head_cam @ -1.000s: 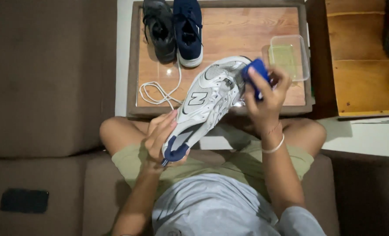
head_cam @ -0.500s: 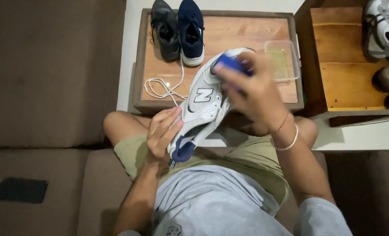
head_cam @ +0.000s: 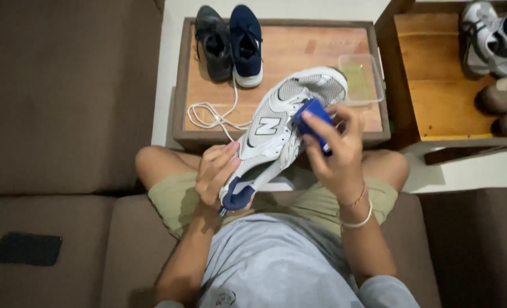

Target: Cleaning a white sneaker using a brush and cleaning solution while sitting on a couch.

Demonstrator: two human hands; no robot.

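I hold a white and grey sneaker (head_cam: 276, 128) with a navy heel over my lap, toe pointing away to the upper right. My left hand (head_cam: 214, 172) grips its heel end. My right hand (head_cam: 333, 149) holds a blue cloth (head_cam: 313, 117) pressed against the middle of the shoe's upper. The shoe has no lace in it; a loose white lace (head_cam: 213, 117) lies on the small wooden table (head_cam: 310, 45) ahead of my knees.
On the table stand a black sneaker (head_cam: 212, 41) and a navy sneaker (head_cam: 246, 43) at the back left, and a clear plastic container (head_cam: 360, 77) at the right. A second wooden stand (head_cam: 430, 85) at right carries more shoes (head_cam: 487, 37). Brown sofa surrounds me; a dark phone (head_cam: 28, 248) lies on it.
My right hand with the blue cloth has slid from the toe end back down to the middle of the shoe. The left hand keeps the heel.
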